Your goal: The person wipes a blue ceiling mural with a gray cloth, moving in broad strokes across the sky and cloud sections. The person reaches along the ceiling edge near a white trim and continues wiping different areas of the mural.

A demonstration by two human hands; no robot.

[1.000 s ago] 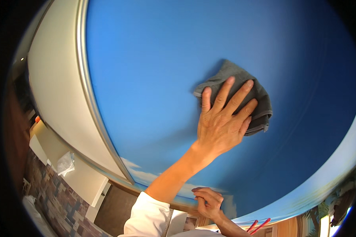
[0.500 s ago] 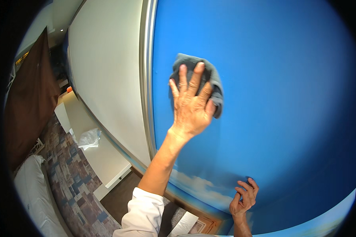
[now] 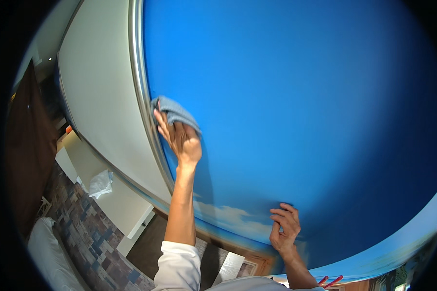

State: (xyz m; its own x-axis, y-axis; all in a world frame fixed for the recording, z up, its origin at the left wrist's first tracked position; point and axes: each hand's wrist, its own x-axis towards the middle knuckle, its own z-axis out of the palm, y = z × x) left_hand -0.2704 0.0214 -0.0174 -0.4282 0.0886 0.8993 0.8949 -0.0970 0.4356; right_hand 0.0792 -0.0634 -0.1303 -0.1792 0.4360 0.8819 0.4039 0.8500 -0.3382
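My left hand [image 3: 182,143] is closed on a grey-blue cloth [image 3: 176,114], pressed against a blue wall panel [image 3: 277,106] close beside a silver metal strip [image 3: 140,63]. The cloth is bunched above my fingers, its upper edge near the strip. Lower and to the right, my right hand [image 3: 286,227] is raised in front of the same blue surface, near a painted white cloud [image 3: 228,217]. Its fingers are loosely curled and apart, and nothing shows in them. Whether its fingertips touch the panel I cannot tell.
Left of the strip is a pale panel [image 3: 99,77]. Below it runs a white bench-like surface [image 3: 126,206] with a crumpled white plastic bag [image 3: 101,184]. A brown drape [image 3: 29,140] hangs at far left above a white-covered bed or cushion [image 3: 53,252]. Red handles [image 3: 332,281] show at the bottom right.
My left hand has moved the cloth left and down toward the metal strip, from spread flat to gripping it. The view has shifted right; my right hand keeps much the same pose.
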